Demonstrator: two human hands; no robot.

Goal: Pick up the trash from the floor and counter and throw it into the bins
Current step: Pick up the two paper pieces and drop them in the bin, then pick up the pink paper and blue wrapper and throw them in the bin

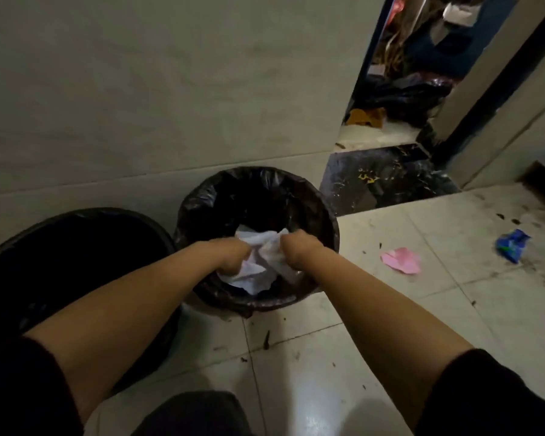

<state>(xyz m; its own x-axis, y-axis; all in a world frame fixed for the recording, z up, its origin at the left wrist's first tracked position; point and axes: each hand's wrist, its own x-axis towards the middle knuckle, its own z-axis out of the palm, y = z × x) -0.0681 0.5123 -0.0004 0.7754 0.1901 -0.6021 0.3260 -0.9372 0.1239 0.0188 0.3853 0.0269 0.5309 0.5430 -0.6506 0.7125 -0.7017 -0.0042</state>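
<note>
Nearest you, at the bottom edge, a dark-clothed knee (189, 413) pokes up between your two forearms, with black sleeves pushed back on both arms.

At the far left stands a large round bin lined with a black plastic bag (60, 247); your left forearm crosses over its right rim. Its inside is too dark to read.

Your left hand (233, 256) reaches over the near rim of the second, smaller round bin with a glossy black liner (202, 196), which stands just beside the first one and close to the pale wall. The fingers are curled down and clenched on the left side of a bundle of crumpled white paper (261, 262). That paper is the trash in hand: it hangs inside the mouth of the smaller bin, between both hands, above the dark interior.

Your right hand (296, 250) mirrors the left, fingers closed tight on the right side of the same white paper, wrist above the bin's right rim.

Farther right, on the dirty pale floor tiles (328, 372), lies a flat crumpled pink paper scrap (401, 260), well apart from the bin. Beyond it, near the right edge, lies a crushed blue and green plastic wrapper (512, 245). Dark specks dot the tiles around both.
</note>
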